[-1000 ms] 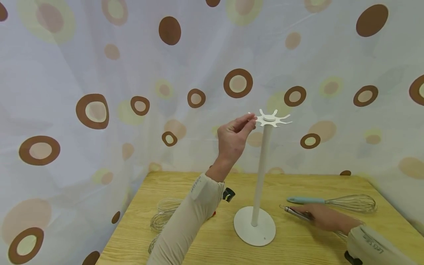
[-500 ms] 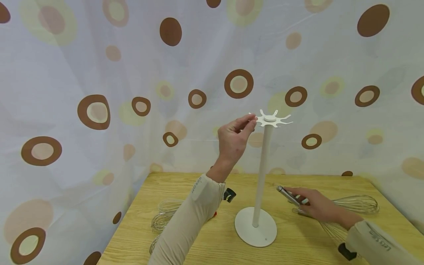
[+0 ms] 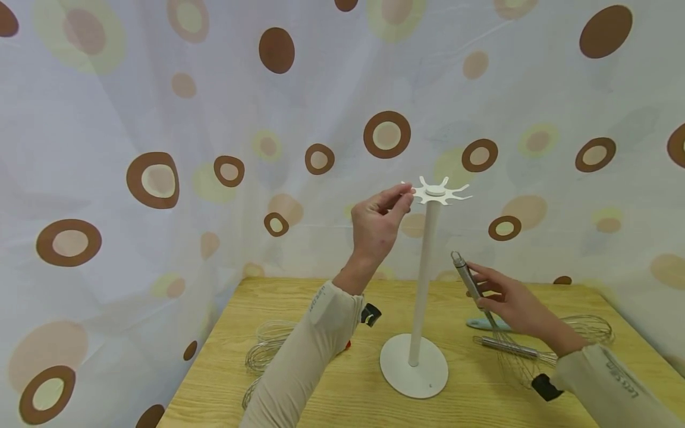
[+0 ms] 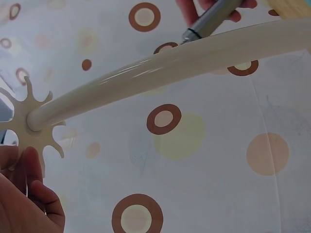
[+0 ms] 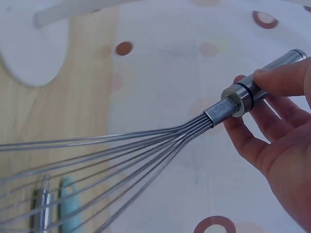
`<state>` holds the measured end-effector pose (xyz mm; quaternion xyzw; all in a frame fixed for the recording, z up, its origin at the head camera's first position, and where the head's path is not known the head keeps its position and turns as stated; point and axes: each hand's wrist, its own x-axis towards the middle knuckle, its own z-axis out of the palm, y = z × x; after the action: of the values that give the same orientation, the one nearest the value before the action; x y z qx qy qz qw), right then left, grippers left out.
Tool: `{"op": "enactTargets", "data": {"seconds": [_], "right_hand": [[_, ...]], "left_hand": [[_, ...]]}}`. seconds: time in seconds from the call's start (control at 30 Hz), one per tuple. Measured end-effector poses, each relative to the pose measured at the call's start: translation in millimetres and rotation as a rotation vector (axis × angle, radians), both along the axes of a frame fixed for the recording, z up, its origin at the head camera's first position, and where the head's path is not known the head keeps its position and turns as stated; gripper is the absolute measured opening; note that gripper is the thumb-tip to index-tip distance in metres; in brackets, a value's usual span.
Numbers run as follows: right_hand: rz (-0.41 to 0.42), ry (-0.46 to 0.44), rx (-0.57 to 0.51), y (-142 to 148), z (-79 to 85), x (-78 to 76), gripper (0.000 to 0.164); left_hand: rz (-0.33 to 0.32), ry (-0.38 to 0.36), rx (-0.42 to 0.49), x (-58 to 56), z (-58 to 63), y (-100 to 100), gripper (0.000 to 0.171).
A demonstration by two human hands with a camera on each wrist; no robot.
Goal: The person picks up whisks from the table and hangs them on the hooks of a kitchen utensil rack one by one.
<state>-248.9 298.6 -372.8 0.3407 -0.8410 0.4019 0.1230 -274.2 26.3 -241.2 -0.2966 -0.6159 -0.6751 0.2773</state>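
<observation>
A white stand (image 3: 424, 279) rises from a round base, with a ring of flat hooks (image 3: 436, 192) at its top. My left hand (image 3: 376, 226) pinches one of these hooks between thumb and fingers, as the left wrist view also shows. To the right of the pole, my right hand (image 3: 511, 300) grips a metal whisk (image 3: 467, 276) by its steel handle. The whisk is tilted, its hanging loop up and its wires (image 5: 160, 145) pointing down over the table. In the left wrist view, the whisk's handle (image 4: 214, 19) shows behind the pole.
On the wooden table (image 3: 369, 380), a steel-handled whisk (image 3: 505, 346) and a whisk with a light blue handle (image 3: 481, 324) lie under my right hand. Several wire whisks (image 3: 262, 353) lie at the left, partly behind my left sleeve. A dotted curtain (image 3: 321, 89) hangs behind the table.
My right hand has lifted the metal whisk off the table and tipped its handle upward, uncovering another steel-handled whisk below. My left hand stays at the hook.
</observation>
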Motion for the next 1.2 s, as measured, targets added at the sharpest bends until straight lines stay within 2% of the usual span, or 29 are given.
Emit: {"op": "enactTargets", "data": {"seconds": [0.2,0.37,0.53,0.73,1.03,1.2], "right_hand": [[0.058,0.022,-0.169,-8.1,23.1,0.7,0.070],[0.084,0.031,-0.294,-17.3,42.7,5.5,0.071],[0.031,0.070,-0.390,-29.0,58.8,9.9,0.071],[-0.009,0.153,-0.422,-39.5,68.5,10.8,0.070],[-0.176,0.252,-0.384,-53.7,77.6,15.0,0.076],[-0.205,0.289,-0.355,-57.9,77.6,16.6,0.078]], "left_hand": [[0.009,0.003,-0.011,19.8,11.5,-3.3,0.020],[0.007,0.011,-0.010,23.6,12.5,-3.4,0.020],[0.006,0.005,-0.004,23.6,12.1,-3.4,0.020],[0.005,0.006,-0.001,23.2,12.9,-3.2,0.020],[-0.001,0.009,-0.001,23.0,12.1,-3.3,0.020],[0.001,0.008,-0.001,21.0,10.6,-2.8,0.020]]}}
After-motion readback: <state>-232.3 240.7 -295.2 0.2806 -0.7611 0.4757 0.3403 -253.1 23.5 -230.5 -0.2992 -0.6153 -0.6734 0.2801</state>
